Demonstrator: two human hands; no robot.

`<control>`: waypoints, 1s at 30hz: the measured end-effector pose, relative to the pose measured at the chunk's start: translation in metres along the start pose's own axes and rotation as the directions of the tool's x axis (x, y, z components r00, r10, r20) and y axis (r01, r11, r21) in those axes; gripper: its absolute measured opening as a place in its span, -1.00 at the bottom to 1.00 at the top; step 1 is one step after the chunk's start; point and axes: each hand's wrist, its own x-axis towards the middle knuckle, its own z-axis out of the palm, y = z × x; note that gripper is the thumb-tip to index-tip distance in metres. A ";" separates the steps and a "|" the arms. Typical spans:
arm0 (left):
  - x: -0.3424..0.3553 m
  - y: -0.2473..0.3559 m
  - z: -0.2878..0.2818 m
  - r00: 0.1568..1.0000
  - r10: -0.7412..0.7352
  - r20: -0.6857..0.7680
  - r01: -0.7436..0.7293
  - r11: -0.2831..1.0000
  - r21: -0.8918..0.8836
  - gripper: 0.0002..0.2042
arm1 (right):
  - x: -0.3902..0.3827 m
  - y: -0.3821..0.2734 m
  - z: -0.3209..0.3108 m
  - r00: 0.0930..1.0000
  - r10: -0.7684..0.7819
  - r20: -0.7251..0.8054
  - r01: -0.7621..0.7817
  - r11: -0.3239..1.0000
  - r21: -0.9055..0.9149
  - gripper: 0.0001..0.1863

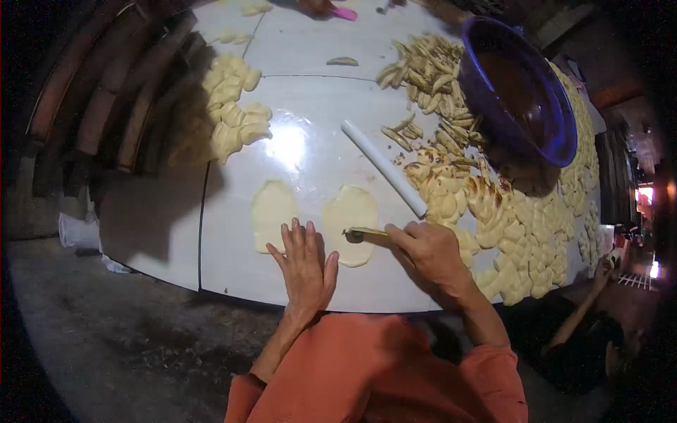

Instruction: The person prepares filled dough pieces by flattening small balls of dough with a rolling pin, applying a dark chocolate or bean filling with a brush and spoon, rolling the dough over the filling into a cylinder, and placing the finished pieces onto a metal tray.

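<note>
Two flat oval sheets of pale dough lie side by side on the white table in front of me. My left hand (305, 261) is open, its fingers spread and lying flat over the lower right edge of the left dough sheet (273, 204). My right hand (428, 252) is closed around the handle of a thin spoon-like utensil (375, 231). Its tip is above or touching the right dough sheet (350, 201), with a small dark brown lump (354, 237) at the end. Whether the lump rests on the dough I cannot tell.
A white rolling pin (384, 169) lies diagonally beyond my right hand. Many dough pieces (525, 257) cover the right side, below peeled bananas (430, 70) and a purple basin (472, 84) of brown liquid. More dough (233, 106) is piled far left. Another person's hand (315, 7) shows across the table.
</note>
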 end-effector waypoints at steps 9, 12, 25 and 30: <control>-0.001 -0.007 0.003 0.999 0.035 0.038 -0.036 0.999 0.018 -0.20 | -0.001 -0.025 0.011 0.995 0.018 -0.096 -0.011 0.998 0.066 -0.71; 0.002 -0.010 0.003 0.998 0.045 0.038 -0.044 0.999 -0.017 -0.19 | -0.008 -0.022 0.020 0.999 0.020 -0.041 -0.015 0.993 0.119 -0.75; 0.012 -0.030 -0.009 0.953 0.262 0.152 -0.243 0.961 -0.130 -0.16 | -0.044 0.002 0.019 0.861 0.476 0.179 -0.499 0.721 0.481 -0.50; 0.073 -0.021 -0.039 0.935 0.346 0.077 -0.350 0.936 0.036 -0.35 | -0.049 0.052 -0.077 0.644 0.757 0.111 -0.502 0.309 0.808 -0.51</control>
